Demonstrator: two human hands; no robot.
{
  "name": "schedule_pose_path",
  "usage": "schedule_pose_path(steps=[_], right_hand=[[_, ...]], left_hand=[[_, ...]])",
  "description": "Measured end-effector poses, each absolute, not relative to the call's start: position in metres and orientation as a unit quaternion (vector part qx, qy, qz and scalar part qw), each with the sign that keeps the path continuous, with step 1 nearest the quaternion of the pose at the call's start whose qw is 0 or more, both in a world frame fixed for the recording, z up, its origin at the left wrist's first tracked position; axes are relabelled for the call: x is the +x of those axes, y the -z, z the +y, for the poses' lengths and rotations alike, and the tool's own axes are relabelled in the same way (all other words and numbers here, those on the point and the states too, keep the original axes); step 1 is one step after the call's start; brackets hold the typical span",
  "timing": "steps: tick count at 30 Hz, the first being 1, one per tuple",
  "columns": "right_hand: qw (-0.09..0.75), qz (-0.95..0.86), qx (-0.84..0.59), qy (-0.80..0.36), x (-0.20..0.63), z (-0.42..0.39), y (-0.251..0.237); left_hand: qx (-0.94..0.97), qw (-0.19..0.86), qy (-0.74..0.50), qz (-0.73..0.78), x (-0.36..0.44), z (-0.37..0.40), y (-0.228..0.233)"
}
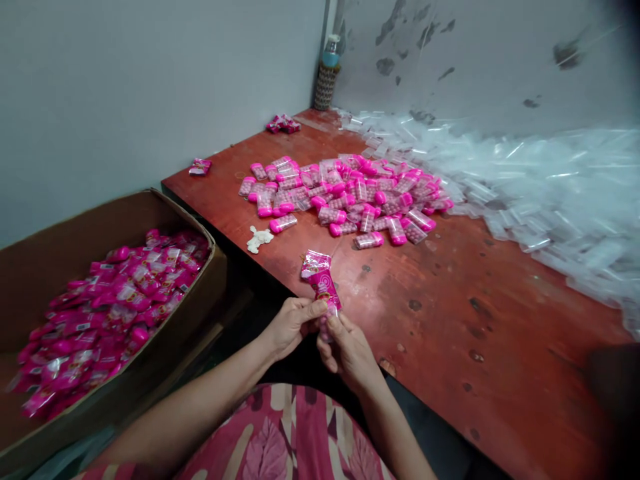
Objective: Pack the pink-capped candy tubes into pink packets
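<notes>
Both your hands pinch one pink wrapper [321, 279] over the table [450, 300] edge: left hand [290, 325] at its side, right hand [346, 348] at its bottom, a tube likely half in. Looks mid-sleeving. Next: push it home, keep the wrapper mouth open.

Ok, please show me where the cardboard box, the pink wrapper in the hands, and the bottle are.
cardboard box [200, 230]: head view, right rim.
pink wrapper [320, 277]: head view, upper part.
bottle [327, 83]: head view, woven sleeve.
</notes>
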State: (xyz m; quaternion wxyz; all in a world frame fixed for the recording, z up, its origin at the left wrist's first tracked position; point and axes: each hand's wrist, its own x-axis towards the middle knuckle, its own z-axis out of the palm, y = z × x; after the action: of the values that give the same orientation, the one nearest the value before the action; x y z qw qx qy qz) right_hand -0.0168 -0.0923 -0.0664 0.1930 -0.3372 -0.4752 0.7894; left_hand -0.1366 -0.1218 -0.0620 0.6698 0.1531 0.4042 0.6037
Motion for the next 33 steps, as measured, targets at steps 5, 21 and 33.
schedule_pose_path(steps=[5, 21, 33], right_hand=[[0.253, -0.473, -0.337, -0.774, -0.015, -0.096, 0.071], [0.36, -0.48, -0.423, -0.679, -0.015, -0.105, 0.067], [0.381, -0.449, -0.407, -0.698, -0.016, -0.099, 0.075]], left_hand=[[0.136, 0.626, -0.621, 0.451, -0.144, -0.12, 0.062], [0.094, 0.622, -0.675, 0.386, -0.135, -0.124, 0.061], [0.13, 0.592, -0.646, 0.463, -0.117, -0.131, 0.061]])
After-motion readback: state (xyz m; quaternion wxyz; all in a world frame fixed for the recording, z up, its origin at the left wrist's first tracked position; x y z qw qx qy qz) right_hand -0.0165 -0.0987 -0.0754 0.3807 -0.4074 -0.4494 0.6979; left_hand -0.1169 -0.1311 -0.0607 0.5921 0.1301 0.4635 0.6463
